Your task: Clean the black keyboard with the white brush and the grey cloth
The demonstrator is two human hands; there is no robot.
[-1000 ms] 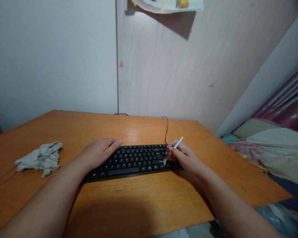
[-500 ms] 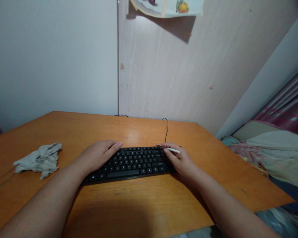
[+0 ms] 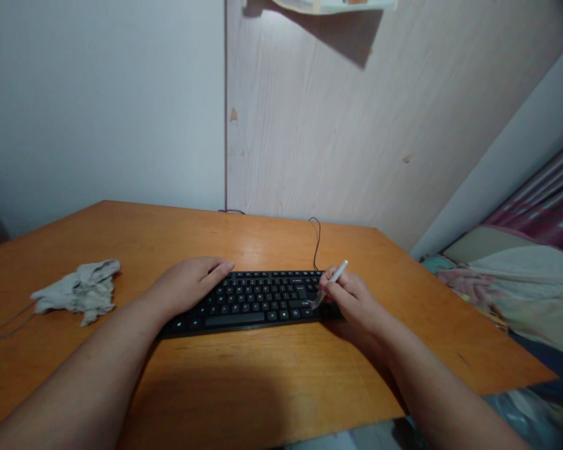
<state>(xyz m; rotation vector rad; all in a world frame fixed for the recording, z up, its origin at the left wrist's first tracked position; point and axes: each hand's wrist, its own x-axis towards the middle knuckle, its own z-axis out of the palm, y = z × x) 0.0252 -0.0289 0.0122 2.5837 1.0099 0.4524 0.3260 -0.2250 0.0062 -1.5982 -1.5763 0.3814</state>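
A black computer keyboard (image 3: 258, 299) is lying between the front and back edges of the desk (image 3: 319, 356). The right hand (image 3: 349, 296) is clamping its grip on a white-handled brush (image 3: 339, 271) above the keyboard's right part; the left hand (image 3: 192, 287) is covering the left end, whether clamped I cannot tell.

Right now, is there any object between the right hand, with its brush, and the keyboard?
Nothing visible is in the way: the right hand holds the brush slanting down over the right part of the keyboard. The grey cloth lies apart, to the left.
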